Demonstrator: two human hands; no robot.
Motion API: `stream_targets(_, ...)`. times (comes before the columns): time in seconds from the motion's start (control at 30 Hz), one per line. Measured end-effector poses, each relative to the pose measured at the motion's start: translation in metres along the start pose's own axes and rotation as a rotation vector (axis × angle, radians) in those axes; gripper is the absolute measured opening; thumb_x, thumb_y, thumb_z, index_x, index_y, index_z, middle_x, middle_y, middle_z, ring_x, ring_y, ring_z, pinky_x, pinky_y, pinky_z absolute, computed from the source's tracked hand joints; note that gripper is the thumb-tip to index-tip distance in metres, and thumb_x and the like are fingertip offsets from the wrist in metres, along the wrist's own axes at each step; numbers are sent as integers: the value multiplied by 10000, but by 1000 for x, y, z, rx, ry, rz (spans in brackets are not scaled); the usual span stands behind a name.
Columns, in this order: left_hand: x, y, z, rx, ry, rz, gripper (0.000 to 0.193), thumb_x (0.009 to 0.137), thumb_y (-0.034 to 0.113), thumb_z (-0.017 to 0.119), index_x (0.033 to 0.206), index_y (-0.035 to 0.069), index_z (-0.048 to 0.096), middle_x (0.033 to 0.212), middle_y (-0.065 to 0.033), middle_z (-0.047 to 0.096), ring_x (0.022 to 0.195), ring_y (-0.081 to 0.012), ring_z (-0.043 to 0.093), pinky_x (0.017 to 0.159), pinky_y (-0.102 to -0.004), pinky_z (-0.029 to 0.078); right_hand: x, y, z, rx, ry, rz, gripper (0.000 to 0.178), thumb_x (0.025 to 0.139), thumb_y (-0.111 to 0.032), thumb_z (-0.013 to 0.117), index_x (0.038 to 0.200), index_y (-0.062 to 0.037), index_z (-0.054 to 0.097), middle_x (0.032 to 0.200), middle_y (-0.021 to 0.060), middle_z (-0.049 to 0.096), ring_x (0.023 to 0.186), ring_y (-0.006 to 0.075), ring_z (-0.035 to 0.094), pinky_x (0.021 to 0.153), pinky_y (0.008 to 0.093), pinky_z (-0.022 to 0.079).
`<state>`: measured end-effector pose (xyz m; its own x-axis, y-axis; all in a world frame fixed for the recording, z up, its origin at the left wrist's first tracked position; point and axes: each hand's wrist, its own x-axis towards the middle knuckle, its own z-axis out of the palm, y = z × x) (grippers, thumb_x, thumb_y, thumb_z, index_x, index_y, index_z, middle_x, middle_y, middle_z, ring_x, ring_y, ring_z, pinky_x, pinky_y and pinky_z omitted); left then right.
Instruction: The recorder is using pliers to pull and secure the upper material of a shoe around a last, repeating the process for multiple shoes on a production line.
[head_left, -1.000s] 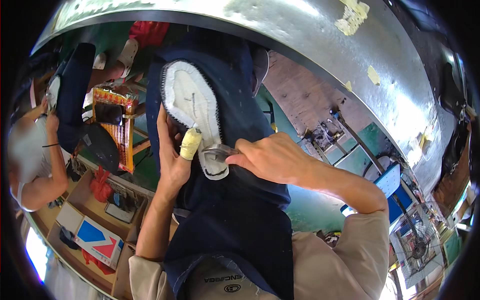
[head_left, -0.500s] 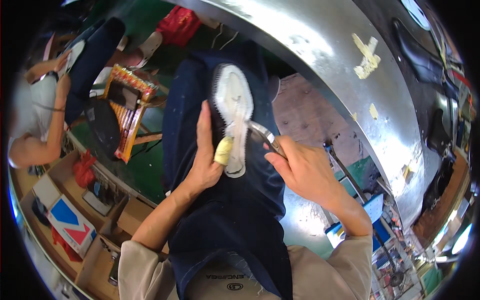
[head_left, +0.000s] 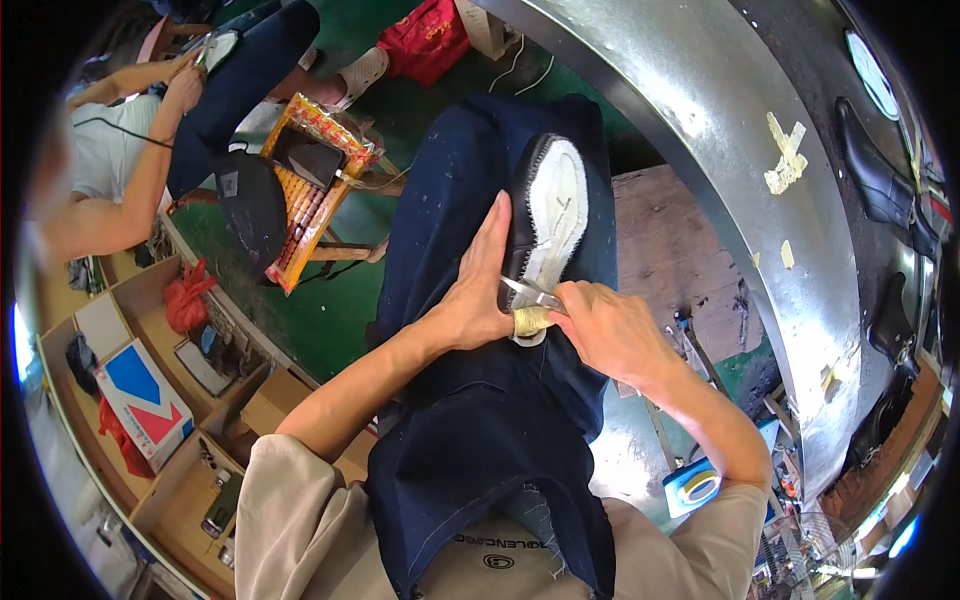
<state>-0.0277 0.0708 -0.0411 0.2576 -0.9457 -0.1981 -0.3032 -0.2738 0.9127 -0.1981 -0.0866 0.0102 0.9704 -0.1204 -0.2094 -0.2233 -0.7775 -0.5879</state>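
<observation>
A black leather shoe (head_left: 519, 225) lies sole up on my thigh, toe pointing away. Its pale underside (head_left: 555, 215) is ringed by a ragged stitched edge. My left hand (head_left: 476, 300) grips the shoe by its left side, fingers stretched along the upper. The thumb, wrapped in yellow tape (head_left: 531, 321), presses near the heel. In my right hand (head_left: 612, 332), closed, is a silver metal hand tool (head_left: 535, 294) with a narrow pointed end. That end lies across the waist of the shoe, close to the taped thumb; its exact kind is partly hidden by my fingers.
A metal-topped bench (head_left: 700, 110) curves along the right, with black shoes (head_left: 872, 165) beyond it. Another person (head_left: 125, 190) works on a shoe at the far left. Nearby stand a small bamboo stool (head_left: 305, 205) and a wooden compartment tray (head_left: 180, 470). A red bag (head_left: 428, 40) lies behind.
My right hand has brought the tool lower and across the shoe toward the heel, beside the left thumb. The whole view has shifted, and the shoe appears farther right.
</observation>
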Motion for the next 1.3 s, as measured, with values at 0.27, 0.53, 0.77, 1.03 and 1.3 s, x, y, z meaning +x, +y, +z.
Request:
stream_targets(0.27,2,-7,-1,4,10,20,1504,676,435,957,1643,42,-125,1705,-288,19,1583,-441,111,1267,-482,174,3,-1,-1,83,168,-13,234,996,-268,658,1028,-53,575,836,127,686,728,320,701,605,422,527)
stream_targets(0.53,38,-11,-14,-788,199,-198,611,1096,181,504,1645,88,250,1558,-124,459,1407,-208,460,1193,-354,329,15,11,-61,1049,-247,567,283,1095,-302,499,1098,-24,553,963,146,740,819,256,726,628,392,542)
stream_targets(0.77,38,22,-29,-1060,194,-324,581,1074,250,556,1560,-6,365,1479,-130,546,1374,-200,512,1171,-360,374,34,-5,-47,735,-220,426,363,1100,-362,487,1043,-9,547,823,142,710,648,297,669,618,465,517)
stream_targets(1.03,42,16,-28,-1055,96,-292,492,1048,243,614,1469,40,461,1365,-57,602,1267,-151,563,1106,-317,421,8,8,-47,1225,-162,534,329,1119,-280,454,1269,-13,573,965,123,753,755,160,719,594,290,564)
stream_targets(1.3,41,22,-29,-978,101,-303,543,1035,275,654,1458,28,420,1351,-95,596,1256,-175,575,1097,-338,432,36,24,-71,864,-392,345,353,1098,-351,497,1090,-3,558,825,145,726,679,275,714,583,414,539)
